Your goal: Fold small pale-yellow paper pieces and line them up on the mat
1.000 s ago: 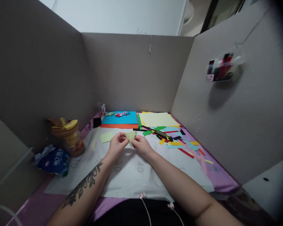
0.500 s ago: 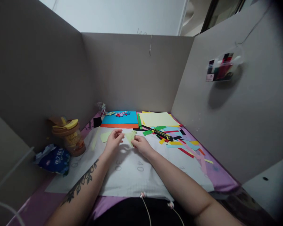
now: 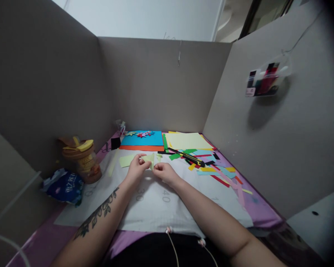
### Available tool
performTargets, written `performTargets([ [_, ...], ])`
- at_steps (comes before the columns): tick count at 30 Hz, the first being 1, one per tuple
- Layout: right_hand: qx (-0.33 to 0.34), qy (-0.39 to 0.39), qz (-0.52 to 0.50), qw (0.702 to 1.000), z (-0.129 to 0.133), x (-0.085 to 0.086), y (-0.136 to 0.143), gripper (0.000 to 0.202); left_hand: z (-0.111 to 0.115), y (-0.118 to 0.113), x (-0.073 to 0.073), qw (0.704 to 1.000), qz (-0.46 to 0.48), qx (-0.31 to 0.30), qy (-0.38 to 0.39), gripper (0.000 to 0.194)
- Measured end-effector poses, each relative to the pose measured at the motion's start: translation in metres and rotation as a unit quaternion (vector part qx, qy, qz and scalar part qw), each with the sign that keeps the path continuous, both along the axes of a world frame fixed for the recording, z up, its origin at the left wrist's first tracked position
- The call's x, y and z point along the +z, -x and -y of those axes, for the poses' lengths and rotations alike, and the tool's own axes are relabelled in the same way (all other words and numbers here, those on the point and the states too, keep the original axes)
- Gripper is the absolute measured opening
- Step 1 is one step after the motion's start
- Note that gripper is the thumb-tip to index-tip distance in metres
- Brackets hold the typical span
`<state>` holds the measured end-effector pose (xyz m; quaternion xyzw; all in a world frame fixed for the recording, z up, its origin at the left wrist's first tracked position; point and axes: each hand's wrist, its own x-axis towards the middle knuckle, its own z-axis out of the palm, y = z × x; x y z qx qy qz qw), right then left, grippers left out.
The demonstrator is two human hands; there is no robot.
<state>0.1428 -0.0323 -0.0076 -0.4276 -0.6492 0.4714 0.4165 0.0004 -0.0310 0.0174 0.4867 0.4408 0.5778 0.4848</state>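
Between my two hands is a small folded piece of pale yellow-green paper (image 3: 151, 158), raised over the white sheet (image 3: 151, 215). My left hand (image 3: 138, 165) pinches its left side between thumb and fingers. At the lower right edge of the paper, the fingers of my right hand (image 3: 164, 172) are pressed together on it. Another pale green piece of paper (image 3: 125, 161) lies flat just left of my left hand, with a narrow pale strip (image 3: 113, 163) beyond it.
A yellow-black utility knife (image 3: 193, 159) lies among coloured paper strips (image 3: 222, 172) at right. Blue card (image 3: 141, 139) with paper stars (image 3: 142, 134) and pale sheets (image 3: 186, 141) lie behind. A lidded cup (image 3: 86, 163) and blue packet (image 3: 64, 187) stand left; grey panels enclose the table.
My left hand has moved right and now grips the pale green paper, which only the right hand held before. Both hands are closer together and the paper's folded shape has turned.
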Motion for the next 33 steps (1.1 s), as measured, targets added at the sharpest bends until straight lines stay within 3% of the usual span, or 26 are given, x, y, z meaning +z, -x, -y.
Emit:
performTargets([
  [7, 0.000, 0.003, -0.010, 1.000, 0.000, 0.002, 0.001, 0.015, 0.000, 0.001, -0.002, 1.000, 0.002, 0.003, 0.002, 0.040],
  [19, 0.029, 0.059, -0.028, 0.997, -0.001, -0.002, 0.000, 0.016, 0.006, 0.005, 0.006, 0.985, -0.153, 0.059, -0.052, 0.032],
  [27, -0.048, -0.009, -0.083, 0.995, -0.008, -0.002, -0.003, 0.022, 0.007, 0.001, 0.001, 0.979, -0.187, 0.017, -0.078, 0.025],
  [33, -0.096, -0.005, -0.137, 0.986, -0.019, -0.001, -0.011, 0.011, 0.009, -0.002, -0.005, 0.973, -0.213, -0.024, -0.084, 0.025],
])
